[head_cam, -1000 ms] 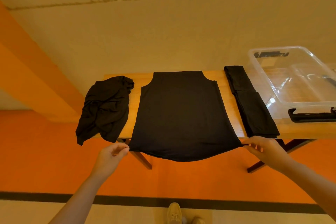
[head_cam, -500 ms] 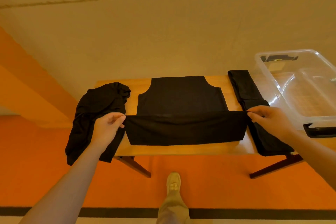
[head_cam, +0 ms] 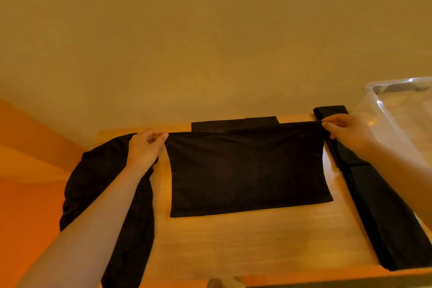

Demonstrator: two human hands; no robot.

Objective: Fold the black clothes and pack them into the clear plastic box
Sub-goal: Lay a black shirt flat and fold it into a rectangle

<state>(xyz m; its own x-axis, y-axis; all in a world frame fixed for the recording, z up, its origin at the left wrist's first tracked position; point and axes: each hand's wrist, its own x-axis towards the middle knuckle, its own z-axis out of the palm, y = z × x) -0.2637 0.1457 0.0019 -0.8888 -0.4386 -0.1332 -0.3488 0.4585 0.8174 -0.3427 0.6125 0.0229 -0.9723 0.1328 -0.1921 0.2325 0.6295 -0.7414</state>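
Now both forearms reach forward over the wooden table (head_cam: 257, 241), and each hand pinches one corner of the black top (head_cam: 247, 170) between thumb and curled fingers. The left hand (head_cam: 146, 147) holds the top's left corner, the right hand (head_cam: 346, 131) its right corner, and the edge between them is drawn taut and nearly level, close to the table's far edge. The top lies doubled in the middle of the table, its long axis running left to right; the folded crease faces the near side, and a narrow strip of the under layer shows beyond the held edge, toward the wall. Left of the top, a crumpled black garment (head_cam: 98, 194) lies under the left forearm and spills over the table's left edge. Right of the top, a long folded black garment (head_cam: 374, 206) runs from the far edge to the near edge, its far end just behind the right hand. Beyond it, at the table's right end, stands the clear plastic box (head_cam: 383, 110), partly out of view. Bare wood shows between the top's crease and the table's near edge, and in narrow bands on either side of the top.
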